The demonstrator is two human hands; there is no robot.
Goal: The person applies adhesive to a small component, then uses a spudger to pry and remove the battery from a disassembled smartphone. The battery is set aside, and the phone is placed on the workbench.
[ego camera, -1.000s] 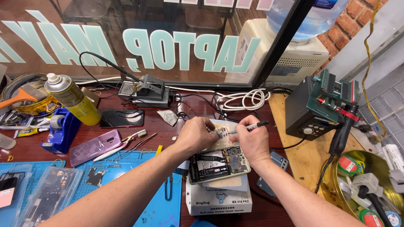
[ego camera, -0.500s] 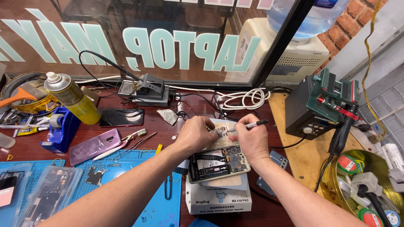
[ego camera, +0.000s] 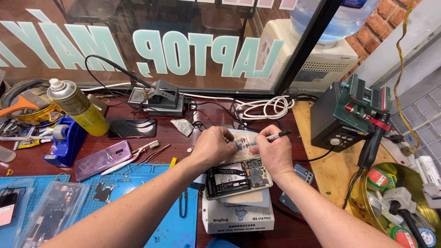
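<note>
Little has shifted over the last second: in the centre of the frame the left hand (ego camera: 216,144) still pinches the top of the opened phone (ego camera: 236,177) on its white stand (ego camera: 239,216), while the right hand (ego camera: 274,154), fingers closed around a thin pen-like tool (ego camera: 271,137), keeps its tip there.

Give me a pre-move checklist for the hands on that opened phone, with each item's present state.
1. Opened phone lies flat on the white box-shaped stand: ok.
2. Left hand steadies the small part at the phone's top end: ok.
3. Right hand grips the thin black tool: ok.
4. Tool tip seated on the right spot: cannot tell, fingers hide it.
5. Loose screws near the phone: cannot tell, too small.
6. Yellow spray can and tweezers lie apart from both hands: ok.
</note>
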